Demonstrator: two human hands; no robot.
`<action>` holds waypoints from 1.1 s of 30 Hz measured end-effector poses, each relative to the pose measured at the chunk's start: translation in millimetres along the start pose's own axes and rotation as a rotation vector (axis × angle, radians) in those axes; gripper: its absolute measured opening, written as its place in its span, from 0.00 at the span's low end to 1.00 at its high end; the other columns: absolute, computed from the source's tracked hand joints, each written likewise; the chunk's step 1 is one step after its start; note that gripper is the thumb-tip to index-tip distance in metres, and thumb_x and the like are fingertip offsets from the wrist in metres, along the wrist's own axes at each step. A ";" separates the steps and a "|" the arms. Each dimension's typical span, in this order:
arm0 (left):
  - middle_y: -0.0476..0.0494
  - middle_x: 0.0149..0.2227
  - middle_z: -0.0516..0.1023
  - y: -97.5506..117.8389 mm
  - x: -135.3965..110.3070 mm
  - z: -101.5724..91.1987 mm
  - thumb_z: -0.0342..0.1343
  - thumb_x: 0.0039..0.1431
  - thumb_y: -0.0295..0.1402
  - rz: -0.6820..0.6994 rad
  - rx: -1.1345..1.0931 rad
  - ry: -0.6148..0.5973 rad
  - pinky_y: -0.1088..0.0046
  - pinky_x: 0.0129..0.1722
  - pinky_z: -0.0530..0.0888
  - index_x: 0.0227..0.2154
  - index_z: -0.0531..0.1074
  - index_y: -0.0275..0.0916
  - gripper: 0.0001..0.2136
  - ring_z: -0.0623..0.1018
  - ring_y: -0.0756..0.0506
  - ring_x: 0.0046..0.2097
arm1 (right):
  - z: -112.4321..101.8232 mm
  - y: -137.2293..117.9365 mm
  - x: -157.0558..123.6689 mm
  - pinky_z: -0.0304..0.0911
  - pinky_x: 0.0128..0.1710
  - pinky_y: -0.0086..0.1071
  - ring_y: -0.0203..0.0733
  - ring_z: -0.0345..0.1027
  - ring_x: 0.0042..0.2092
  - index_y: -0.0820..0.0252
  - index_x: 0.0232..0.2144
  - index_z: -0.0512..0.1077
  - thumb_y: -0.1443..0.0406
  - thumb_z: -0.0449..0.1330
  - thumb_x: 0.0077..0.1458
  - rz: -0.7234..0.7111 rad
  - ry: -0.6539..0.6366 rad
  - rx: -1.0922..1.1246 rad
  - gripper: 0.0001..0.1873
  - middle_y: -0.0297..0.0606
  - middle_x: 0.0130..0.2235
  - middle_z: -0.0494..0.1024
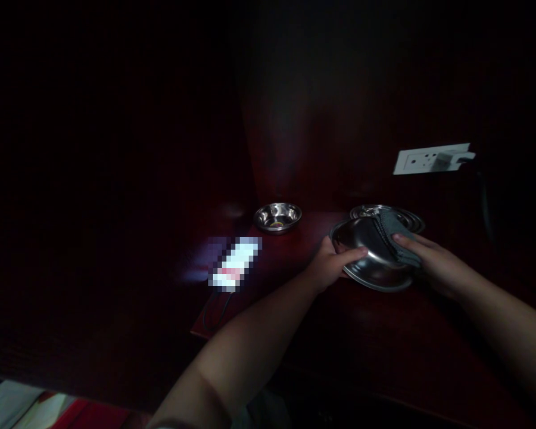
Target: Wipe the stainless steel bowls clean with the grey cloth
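A shiny steel bowl (361, 238) is held tilted, its rounded underside toward me. My left hand (333, 264) grips its left rim, thumb lying over the outside. A grey cloth (395, 235) is pressed against the bowl's right side by my right hand (433, 262), with the thumb on top of the cloth and the other fingers mostly hidden. Just behind the held bowl, other steel bowls (413, 220) rest on the dark red surface, partly covered by the cloth and bowl. To the left stands a smaller steel bowl (277, 218), upright, with a coloured sticker inside.
A lit phone (236, 262), blurred out, lies left of my forearm with a thin cable (217, 313) looping from it. On the back wall is a white socket panel (429, 159) with a plug (460, 158) in it. The surroundings are very dark.
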State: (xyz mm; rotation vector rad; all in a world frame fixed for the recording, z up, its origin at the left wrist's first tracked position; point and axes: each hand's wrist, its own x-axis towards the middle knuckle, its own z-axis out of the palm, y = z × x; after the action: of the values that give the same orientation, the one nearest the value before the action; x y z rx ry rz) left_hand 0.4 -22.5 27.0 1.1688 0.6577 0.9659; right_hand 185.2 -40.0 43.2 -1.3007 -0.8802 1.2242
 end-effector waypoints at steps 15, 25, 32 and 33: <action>0.38 0.33 0.78 -2.9 7.8 -7.3 0.66 0.39 0.37 -0.014 -0.135 -0.037 0.67 0.41 0.69 0.34 0.75 0.33 0.18 0.76 0.46 0.33 | -7.0 1.6 -0.1 0.70 0.29 0.27 0.41 0.75 0.29 0.54 0.33 0.76 0.66 0.64 0.44 0.003 -0.114 0.008 0.10 0.37 0.31 0.81; 0.42 0.31 0.78 0.7 9.0 -10.0 0.64 0.43 0.35 -0.024 -0.284 0.011 0.69 0.40 0.69 0.34 0.74 0.34 0.14 0.76 0.48 0.31 | -3.7 -1.1 -2.9 0.68 0.28 0.26 0.39 0.74 0.28 0.56 0.33 0.75 0.67 0.62 0.47 -0.064 -0.095 0.087 0.08 0.35 0.30 0.80; 0.41 0.37 0.78 1.2 4.1 -2.3 0.63 0.44 0.31 0.014 -0.365 -0.012 0.66 0.45 0.70 0.39 0.73 0.35 0.16 0.77 0.45 0.39 | -2.7 -1.2 -1.1 0.68 0.32 0.25 0.37 0.74 0.31 0.56 0.38 0.73 0.67 0.63 0.46 -0.185 -0.067 0.111 0.13 0.33 0.32 0.80; 0.41 0.38 0.78 0.6 3.0 -1.1 0.64 0.43 0.30 0.026 -0.334 -0.020 0.65 0.46 0.70 0.40 0.73 0.35 0.18 0.77 0.44 0.40 | -3.2 -0.1 -0.1 0.69 0.33 0.26 0.37 0.74 0.31 0.56 0.38 0.73 0.66 0.63 0.46 -0.189 -0.074 0.097 0.14 0.33 0.33 0.80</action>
State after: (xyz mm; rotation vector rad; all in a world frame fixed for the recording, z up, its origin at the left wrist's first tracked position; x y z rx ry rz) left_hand 0.7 -19.3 27.4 0.8915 0.4442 1.0396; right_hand 188.3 -40.7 42.9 -1.0757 -0.9625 1.1573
